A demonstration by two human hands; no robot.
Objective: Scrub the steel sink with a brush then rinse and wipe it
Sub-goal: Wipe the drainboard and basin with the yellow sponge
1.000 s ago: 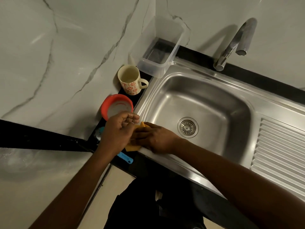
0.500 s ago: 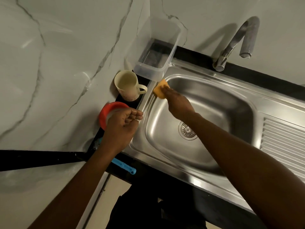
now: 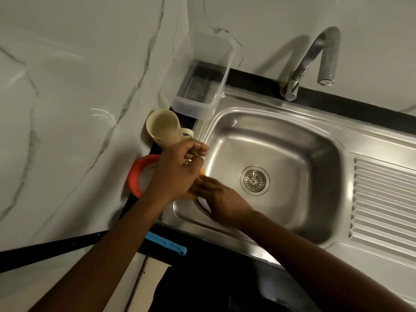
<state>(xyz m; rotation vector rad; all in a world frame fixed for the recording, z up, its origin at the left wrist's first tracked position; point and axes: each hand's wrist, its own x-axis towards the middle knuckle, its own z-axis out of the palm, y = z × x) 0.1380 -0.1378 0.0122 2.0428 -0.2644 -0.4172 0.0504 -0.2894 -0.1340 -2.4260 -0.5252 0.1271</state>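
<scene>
Right hand [image 3: 221, 198] flat on orange sponge [image 3: 202, 171] — left hand [image 3: 177, 173] above (loosely curled, empty)

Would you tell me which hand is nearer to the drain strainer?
Right. The right hand is in the sink, just left of the drain strainer; the left hand is farther left, above its rim.

The steel sink [image 3: 292, 109] gleams silver beside a grey-veined white marble wall [image 3: 78, 86], black counter [image 3: 360, 109], red-rimmed bowl [image 3: 135, 174], cream mug [image 3: 161, 127], blue handle [image 3: 166, 243] and orange cloth [image 3: 202, 171].
</scene>
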